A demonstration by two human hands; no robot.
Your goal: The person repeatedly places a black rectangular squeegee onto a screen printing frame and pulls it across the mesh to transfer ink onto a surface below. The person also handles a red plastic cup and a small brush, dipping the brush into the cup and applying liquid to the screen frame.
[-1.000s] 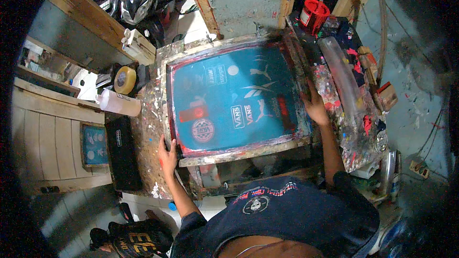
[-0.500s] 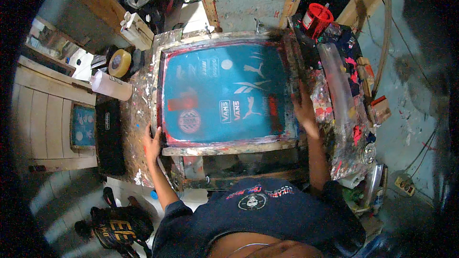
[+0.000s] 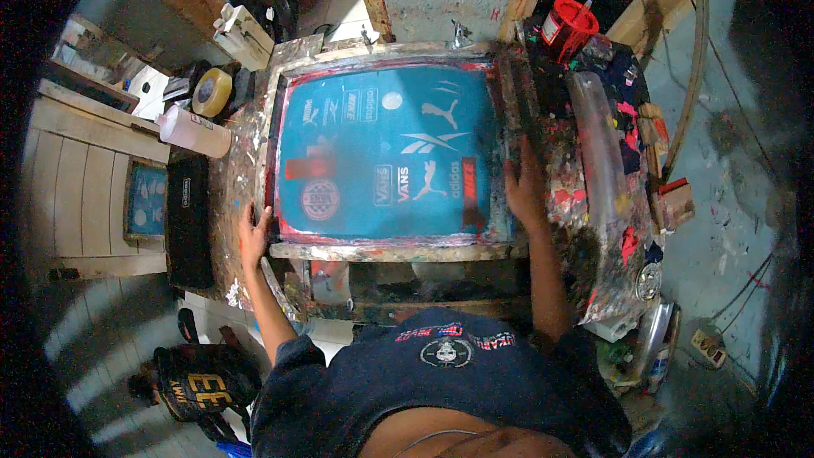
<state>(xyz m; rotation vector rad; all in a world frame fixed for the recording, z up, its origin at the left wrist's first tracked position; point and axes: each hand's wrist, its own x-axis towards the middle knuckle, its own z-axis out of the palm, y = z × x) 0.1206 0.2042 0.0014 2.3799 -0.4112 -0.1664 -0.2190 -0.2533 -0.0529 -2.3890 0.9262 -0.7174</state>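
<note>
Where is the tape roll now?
In the head view, the tape roll lies at the upper left, beside the left edge of the screen frame and just above a pale bottle.

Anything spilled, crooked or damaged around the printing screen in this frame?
Nothing fresh. The teal screen frame sits square under the left hand and right hand. The table beside it is crusted with dried paint splatters, which looks like old buildup.
</note>
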